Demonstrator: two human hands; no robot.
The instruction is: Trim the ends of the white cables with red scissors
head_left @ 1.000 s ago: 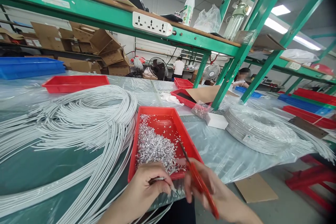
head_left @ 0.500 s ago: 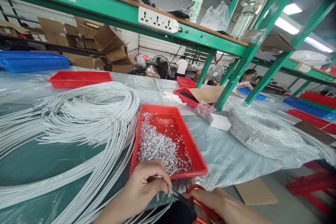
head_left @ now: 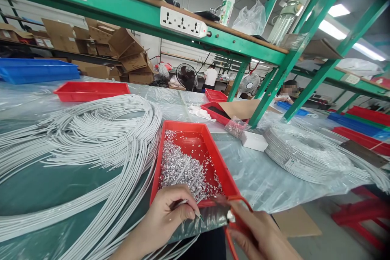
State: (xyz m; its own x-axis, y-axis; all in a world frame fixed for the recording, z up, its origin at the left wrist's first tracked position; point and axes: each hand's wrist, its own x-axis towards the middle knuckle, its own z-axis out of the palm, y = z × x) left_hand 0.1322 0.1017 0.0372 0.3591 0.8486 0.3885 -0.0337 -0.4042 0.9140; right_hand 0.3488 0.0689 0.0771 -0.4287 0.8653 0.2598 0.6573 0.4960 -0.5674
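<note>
My left hand (head_left: pixel 169 217) is closed, pinching a thin white cable (head_left: pixel 198 213) whose tip shows a bit of green. Scissors with orange-red handles (head_left: pixel 243 199) are in my right hand (head_left: pixel 258 231); their blades are smeared by motion and lie apart from the cable. A small pale bit shows by my right fingers, too blurred to name. Just beyond both hands sits a red tray (head_left: pixel 227 170) with a heap of small silvery clippings (head_left: pixel 183 166). Long bundles of white cable (head_left: pixel 112 195) spread over the table on the left.
A large cable coil (head_left: pixel 307 154) and a small white box (head_left: pixel 254 141) lie to the right. Green shelf posts (head_left: pixel 274 85) rise behind. Farther back stand another red tray (head_left: pixel 93 92) and a blue tray (head_left: pixel 39 71). Two people are in the background.
My right hand has drawn the scissors away from the cable tip, to the right, and the blades have swung upward. My left hand keeps its place with the cable.
</note>
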